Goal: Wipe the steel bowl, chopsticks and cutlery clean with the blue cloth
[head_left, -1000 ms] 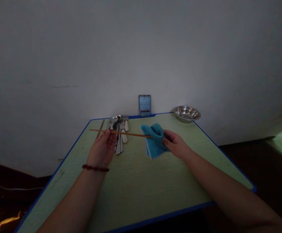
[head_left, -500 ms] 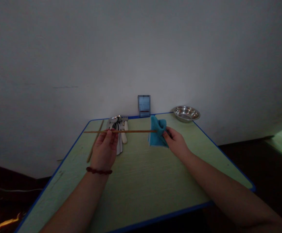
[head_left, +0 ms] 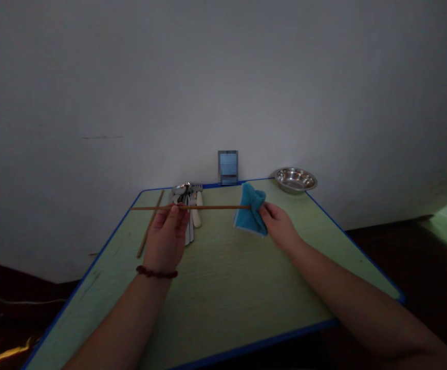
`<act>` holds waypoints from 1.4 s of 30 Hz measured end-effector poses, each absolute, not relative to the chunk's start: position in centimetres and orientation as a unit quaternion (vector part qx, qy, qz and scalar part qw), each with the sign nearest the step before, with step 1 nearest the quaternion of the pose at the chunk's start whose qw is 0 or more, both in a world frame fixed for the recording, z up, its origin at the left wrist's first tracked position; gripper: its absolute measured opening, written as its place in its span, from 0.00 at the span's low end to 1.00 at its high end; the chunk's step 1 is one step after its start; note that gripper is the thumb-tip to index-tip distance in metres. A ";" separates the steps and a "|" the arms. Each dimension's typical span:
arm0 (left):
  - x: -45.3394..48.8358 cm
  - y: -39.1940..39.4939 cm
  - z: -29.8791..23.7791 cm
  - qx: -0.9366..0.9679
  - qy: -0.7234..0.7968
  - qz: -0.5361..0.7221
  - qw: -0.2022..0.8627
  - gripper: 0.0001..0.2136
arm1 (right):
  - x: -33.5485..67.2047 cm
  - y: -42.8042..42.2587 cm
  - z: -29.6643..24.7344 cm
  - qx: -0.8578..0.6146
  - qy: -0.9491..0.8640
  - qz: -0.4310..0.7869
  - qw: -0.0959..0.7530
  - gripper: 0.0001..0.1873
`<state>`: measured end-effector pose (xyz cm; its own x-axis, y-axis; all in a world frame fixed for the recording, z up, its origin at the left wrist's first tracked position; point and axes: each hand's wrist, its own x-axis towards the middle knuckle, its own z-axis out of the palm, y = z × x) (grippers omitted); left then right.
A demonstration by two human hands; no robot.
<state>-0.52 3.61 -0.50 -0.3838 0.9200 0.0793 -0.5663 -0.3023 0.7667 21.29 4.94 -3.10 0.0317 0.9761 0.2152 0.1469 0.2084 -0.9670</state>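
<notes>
This is looking like a dim, bare room in somebody's home, honestly: a small green desk (head_left: pixel 227 288) with blue edging is sitting against a plain white wall (head_left: pixel 223 77), carrying a steel bowl (head_left: pixel 295 180) and some cutlery (head_left: pixel 187 198).

The left forearm (head_left: pixel 119 318) rises from the lower left of the frame and the right forearm (head_left: pixel 362 303) from the lower right. The left hand (head_left: pixel 166 239) stands just left of centre, fingers curled closed, a beaded bracelet (head_left: pixel 156 272) on the left wrist (head_left: pixel 156 262). The right hand (head_left: pixel 279 226) angles inward, right of centre, pinched shut
</notes>
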 end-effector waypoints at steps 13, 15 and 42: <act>-0.5 3.8 0.1 0.198 0.362 0.740 0.531 0.10 | 21.9 4.0 -2.5 -0.495 -0.672 0.228 0.501 0.18; -0.5 3.8 0.1 0.194 0.366 0.743 0.527 0.10 | 21.7 4.5 -2.9 -0.487 -0.640 0.301 0.513 0.17; -0.9 3.9 -0.2 0.191 0.381 0.743 0.516 0.08 | 20.6 4.7 -1.8 -0.380 -0.292 0.724 0.497 0.17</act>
<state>-0.92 3.90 -0.17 -0.3948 0.9122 -0.1096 -0.6217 -0.1773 0.7629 20.59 4.74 -1.83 -0.2177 0.9407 -0.2602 -0.4973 -0.3363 -0.7997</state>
